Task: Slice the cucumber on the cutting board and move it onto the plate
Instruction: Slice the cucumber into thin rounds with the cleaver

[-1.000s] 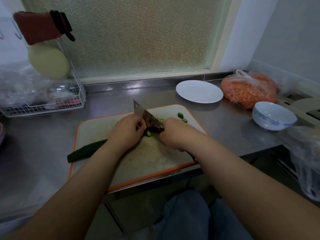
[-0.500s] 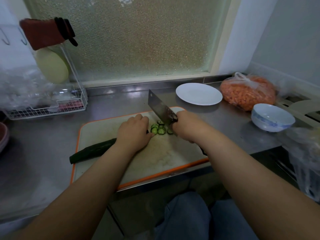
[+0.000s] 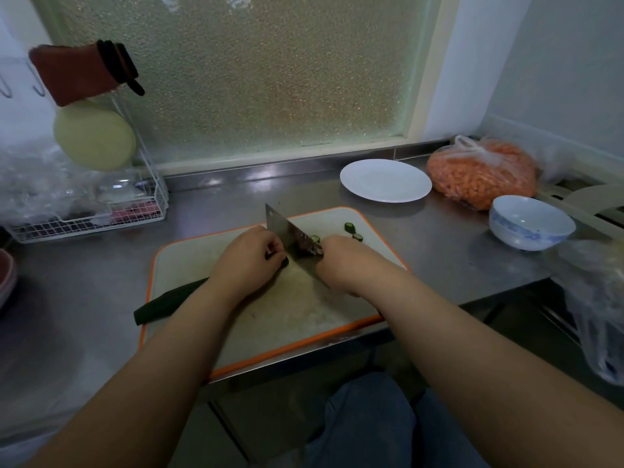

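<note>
Right hand (image 3: 341, 265): curled round the cleaver (image 3: 290, 233) handle, blade down at the cucumber's cut end.
Left hand (image 3: 250, 261): fingers curled, holding the cucumber (image 3: 169, 304) down on the cutting board (image 3: 304, 315).
Slices (image 3: 353, 231): on the board's far side.
Plate (image 3: 385, 180): beyond the board, bare.

Left hand (image 3: 248, 261) curled over cucumber (image 3: 169, 304) on cutting board (image 3: 304, 319); right hand (image 3: 341, 261) gripping cleaver (image 3: 287, 233), blade at cucumber's cut end; slices (image 3: 353, 231) beyond; white plate (image 3: 385, 180) behind.
</note>
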{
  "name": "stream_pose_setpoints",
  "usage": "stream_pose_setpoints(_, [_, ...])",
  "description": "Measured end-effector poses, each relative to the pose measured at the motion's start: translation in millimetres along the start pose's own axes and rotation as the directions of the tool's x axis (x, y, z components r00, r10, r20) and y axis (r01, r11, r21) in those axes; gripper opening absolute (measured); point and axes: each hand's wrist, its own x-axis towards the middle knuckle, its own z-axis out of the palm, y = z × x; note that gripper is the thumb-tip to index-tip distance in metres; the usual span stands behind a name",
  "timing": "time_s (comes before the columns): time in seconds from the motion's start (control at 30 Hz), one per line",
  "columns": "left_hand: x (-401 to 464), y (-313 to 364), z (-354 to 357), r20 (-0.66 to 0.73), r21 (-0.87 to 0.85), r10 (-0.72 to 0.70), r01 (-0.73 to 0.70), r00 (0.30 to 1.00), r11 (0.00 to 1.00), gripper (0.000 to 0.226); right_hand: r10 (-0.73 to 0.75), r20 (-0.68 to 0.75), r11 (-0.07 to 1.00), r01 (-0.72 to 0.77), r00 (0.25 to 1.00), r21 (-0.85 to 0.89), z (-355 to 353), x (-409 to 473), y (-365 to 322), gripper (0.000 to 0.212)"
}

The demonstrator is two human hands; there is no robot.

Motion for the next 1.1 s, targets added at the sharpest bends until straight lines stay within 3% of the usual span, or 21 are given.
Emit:
stream_pose_setpoints(0.5, [-4.0,1.1,5.1,-0.075,0.011,0.008,-0.007,0.997,1.0,0.006,-0.005,-0.027,1.0,0.005,1.0,-0.029,-0.8,-10.6,-12.5,0.028])
stream_pose_setpoints(0.93, [-4.7,-4.2,2.7,-0.038,0.017,0.059,-0.058,0.998,0.998,0.009,0.045,0.042,0.997,-0.042,0.998,-0.067,14.7,10.9,-6.9,0.025])
stream_pose_setpoints(1.1, [-3.2,-3.7,3.3,-0.027,0.01,0.06,-0.059,0.998,0.998,0.012,0.014,-0.017,0.997,-0.016,1.0,-0.078,20.3,7.6,-4.3,0.021])
